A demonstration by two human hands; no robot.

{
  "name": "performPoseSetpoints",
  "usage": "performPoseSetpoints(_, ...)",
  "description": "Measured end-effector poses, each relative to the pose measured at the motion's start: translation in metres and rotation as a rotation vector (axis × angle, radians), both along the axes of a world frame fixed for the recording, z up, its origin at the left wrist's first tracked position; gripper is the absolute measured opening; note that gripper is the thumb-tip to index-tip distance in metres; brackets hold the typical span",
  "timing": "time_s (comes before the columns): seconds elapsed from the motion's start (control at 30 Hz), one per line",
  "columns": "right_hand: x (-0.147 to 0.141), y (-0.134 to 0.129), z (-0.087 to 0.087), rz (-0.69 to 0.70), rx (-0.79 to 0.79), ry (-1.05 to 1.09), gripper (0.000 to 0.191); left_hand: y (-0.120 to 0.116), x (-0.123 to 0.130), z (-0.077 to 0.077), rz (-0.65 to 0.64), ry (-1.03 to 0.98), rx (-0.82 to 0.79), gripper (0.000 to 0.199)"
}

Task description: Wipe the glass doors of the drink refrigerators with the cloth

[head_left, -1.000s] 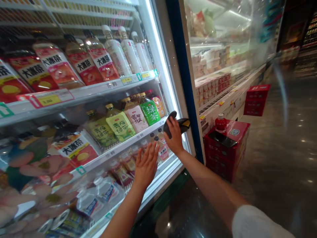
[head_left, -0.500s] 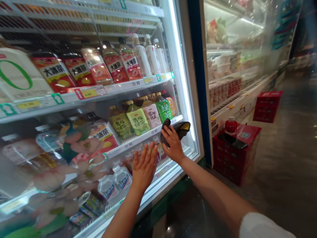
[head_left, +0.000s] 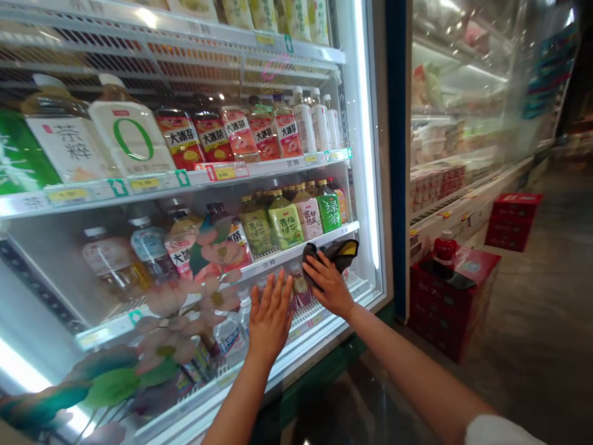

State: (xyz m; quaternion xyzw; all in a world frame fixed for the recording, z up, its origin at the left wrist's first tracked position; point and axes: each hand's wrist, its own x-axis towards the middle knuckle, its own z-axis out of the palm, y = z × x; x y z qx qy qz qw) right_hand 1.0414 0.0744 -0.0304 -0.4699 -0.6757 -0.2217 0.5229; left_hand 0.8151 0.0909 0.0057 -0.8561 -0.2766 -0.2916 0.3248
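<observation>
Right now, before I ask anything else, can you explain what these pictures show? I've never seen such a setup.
There's no robot: these are a person's bare hands, seen by one head-worn camera looking forward and down. The left hand is spread flat at the front of a lit, glass-fronted drinks cooler, holding nothing. The right hand lies over a dark cloth with a yellow patch; how firmly it grips is unclear. Behind the glass, labelled plastic bottles line shelves. To the right, a red printed box carries a small red bottle and a flat black object.
</observation>
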Motion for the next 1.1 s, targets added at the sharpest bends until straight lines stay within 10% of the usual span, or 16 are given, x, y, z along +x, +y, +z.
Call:
performPoseSetpoints(0.1, 0.013, -0.001, -0.012, -0.070, 0.030, 0.131, 0.072, -0.004, -0.012, -0.004, 0.020, -0.018, 0.001, 0.092)
performPoseSetpoints(0.23, -0.006, 0.013, 0.018, -0.176, 0.112, 0.322, 0.073, -0.009, -0.026, -0.002, 0.029, -0.019, 0.018, 0.091)
performPoseSetpoints(0.33, -0.042, 0.012, 0.030, -0.115, 0.082, 0.205, 0.074, -0.014, -0.031, -0.001, 0.065, -0.044, 0.002, 0.089)
performPoseSetpoints(0.53, -0.037, -0.010, -0.005, -0.018, -0.021, -0.091, 0.073, -0.025, -0.051, -0.012, 0.197, -0.180, -0.049, 0.096)
performPoseSetpoints(0.77, -0.087, 0.003, 0.035, -0.085, 0.076, 0.146, 0.076, -0.029, -0.089, -0.018, 0.267, -0.238, -0.051, 0.102)
performPoseSetpoints(0.93, -0.106, -0.013, 0.016, 0.054, -0.100, -0.238, 0.077, -0.031, -0.113, -0.015, 0.283, -0.219, -0.050, 0.102)
performPoseSetpoints(1.1, -0.103, -0.005, 0.039, -0.045, -0.005, -0.015, 0.072, -0.028, -0.142, -0.008, 0.280, -0.221, -0.028, 0.100)
